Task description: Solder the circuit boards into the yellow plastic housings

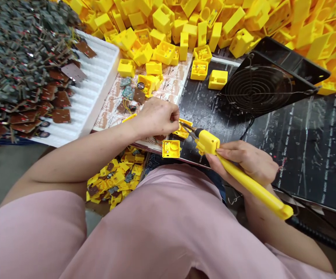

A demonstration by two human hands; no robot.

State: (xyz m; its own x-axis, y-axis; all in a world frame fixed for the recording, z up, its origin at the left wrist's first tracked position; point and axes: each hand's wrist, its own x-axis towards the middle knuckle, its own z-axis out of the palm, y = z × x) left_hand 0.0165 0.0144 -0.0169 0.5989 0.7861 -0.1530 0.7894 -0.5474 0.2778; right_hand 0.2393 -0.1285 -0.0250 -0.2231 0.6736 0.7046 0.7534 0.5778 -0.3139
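Note:
My right hand grips a yellow soldering iron with a black cable at its rear. Its metal tip reaches left to a small yellow plastic housing at the table's front. Over that housing's left side is my left hand, fingers pinched together; whatever they hold is hidden. Just in front lies another open yellow housing, with a round perforated patch inside. Behind my left hand are a green circuit board, thin wires and a small round black part.
A white ribbed foam tray at left bears a heap of wired circuit boards. Yellow housings pile across the back. A black fan stands at right. Below the table edge sit more yellow parts.

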